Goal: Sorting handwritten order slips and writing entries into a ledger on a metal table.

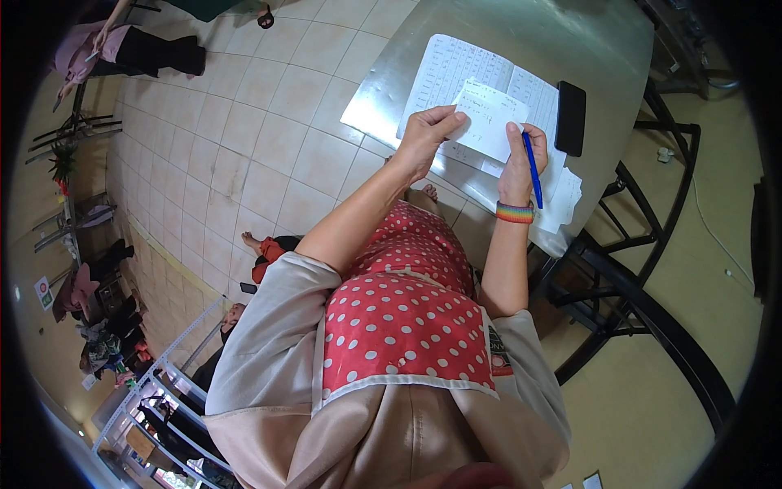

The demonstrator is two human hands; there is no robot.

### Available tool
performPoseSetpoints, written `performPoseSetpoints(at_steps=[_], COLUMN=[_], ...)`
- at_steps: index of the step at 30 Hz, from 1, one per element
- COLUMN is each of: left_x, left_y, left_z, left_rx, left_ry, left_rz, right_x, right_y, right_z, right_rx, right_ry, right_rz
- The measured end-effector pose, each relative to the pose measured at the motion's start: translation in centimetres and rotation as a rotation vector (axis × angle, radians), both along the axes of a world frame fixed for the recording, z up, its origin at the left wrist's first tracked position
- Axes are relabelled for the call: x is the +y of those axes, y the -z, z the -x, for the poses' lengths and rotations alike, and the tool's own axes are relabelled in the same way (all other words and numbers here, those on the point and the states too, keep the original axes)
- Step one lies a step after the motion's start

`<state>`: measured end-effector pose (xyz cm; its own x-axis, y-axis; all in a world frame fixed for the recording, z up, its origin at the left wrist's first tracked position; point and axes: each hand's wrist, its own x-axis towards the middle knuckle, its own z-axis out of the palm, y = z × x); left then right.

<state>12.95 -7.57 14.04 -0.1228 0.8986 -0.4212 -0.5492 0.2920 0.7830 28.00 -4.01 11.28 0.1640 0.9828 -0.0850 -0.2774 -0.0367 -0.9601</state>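
My left hand [429, 137] pinches the left edge of a small white paper slip [489, 119] between thumb and fingers. Handwriting covers part of the slip. On its right side, my right hand [524, 156] grips the same slip and also keeps a blue pen [533, 171] against the fingers, pointing down towards my wrist. Under the slip, an open notebook [446, 64] with ruled, handwritten columns lies on the metal table [586, 43]. Loose paper sheets [562, 198] stick out beneath my right hand at the table's near edge.
A black smartphone [570, 119] lies right of the notebook. Black metal-framed chairs [660, 318] stand at the table's right side. A person [122, 52] stands at the far left; another sits on the tiled floor [256, 134] to my left. A metal shelf rack [159, 373] holds bags.
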Motion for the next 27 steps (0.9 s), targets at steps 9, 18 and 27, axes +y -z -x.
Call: performPoseSetpoints(at_steps=[9, 18, 27], left_x=[-0.2, -0.1, -0.1], left_y=[0.3, 1.2, 0.9], left_z=[0.1, 0.7, 0.8], left_rx=[0.049, -0.025, 0.038], left_ry=[0.005, -0.028, -0.039], left_rz=[-0.092, -0.047, -0.064], right_x=[0.1, -0.1, -0.2], right_y=[-0.4, -1.6, -1.9], right_z=[0.0, 0.4, -0.3], right_rx=[0.005, -0.012, -0.157], right_ry=[0.053, 0.042, 0.202], right_rz=[0.006, -0.006, -0.148])
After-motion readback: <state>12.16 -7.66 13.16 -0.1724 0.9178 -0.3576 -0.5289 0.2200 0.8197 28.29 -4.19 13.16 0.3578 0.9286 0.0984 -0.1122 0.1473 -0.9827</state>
